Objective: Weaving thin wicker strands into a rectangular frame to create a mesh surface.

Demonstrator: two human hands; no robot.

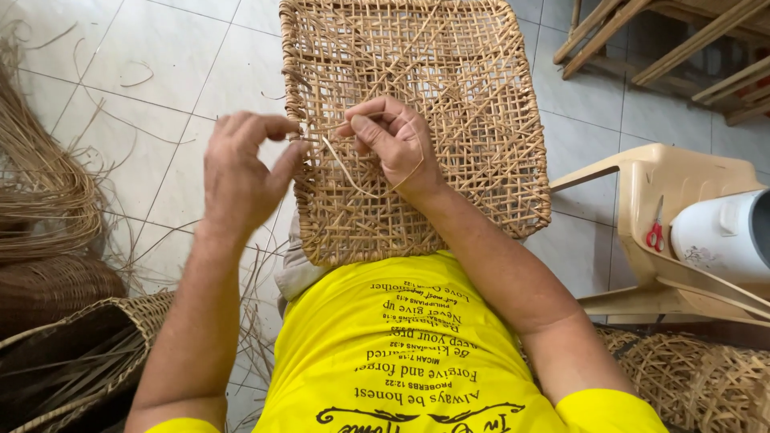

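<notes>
Nearest the camera: a yellow printed shirt (409, 353), both forearms reaching forward over it. A woven cane panel (417, 120) rests on the lap, its near edge against the shirt and its far edge out over the tiled floor (160, 72). Judged reason: the lap props the panel flat and close, so both hands can work its left border.

Left hand (241, 172): at the panel's left edge, fingers curled, thumb and fingertips pinched together at the border. It appears to grip the edge or a strand end there; the exact contact is too small to tell. Not spread wide.

Right hand (393, 140): lies on top of the weave, fingers bent and closed on a thin cane strand (353, 180). The strand loops down from the fingers across the panel and curves back up by the wrist. Judged: the loop is slack, held so that it can be fed through the open mesh.

Left of the lap: a woven basket (96, 353) with loose strips inside, and behind it a bundle of raw cane strips (40, 184) on the floor, within arm's reach.

Right: another woven piece (698, 377) low down, then a beige plastic chair (666, 200) carrying red-handled scissors (655, 232) and a white jug (722, 236). Farthest: wooden frames (674, 40).
</notes>
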